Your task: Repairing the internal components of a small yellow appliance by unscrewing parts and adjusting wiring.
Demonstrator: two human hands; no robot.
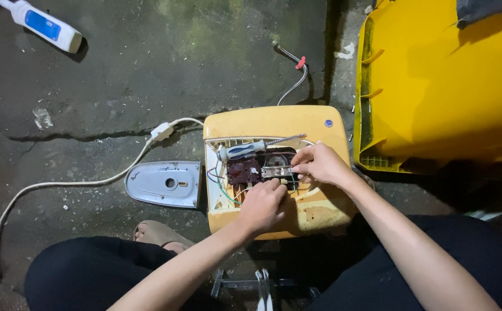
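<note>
A person crouches on a cracked concrete floor (147, 75) over an opened yellowed plastic appliance casing (274, 124). Inside its cavity sit a dark brown switch block (240, 171), loose wires and a white-handled screwdriver (245, 150). The left hand (262, 204) is curled closed over the cavity's lower edge; what it grips cannot be told. The right hand (320, 163) pinches a small metal bracket (275, 171). A grey oval cover plate (164, 183) lies beside the casing. The work looks mid-disassembly, calling for fine fingertip handling.

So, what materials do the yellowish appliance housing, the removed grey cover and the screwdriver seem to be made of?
Housing: probably plastic, yellowed, stained, smooth moulded corners. Grey cover: likely plastic too, matte, moulded rim. Screwdriver: shiny metal shaft, white and blue handle, apparently plastic.
</note>
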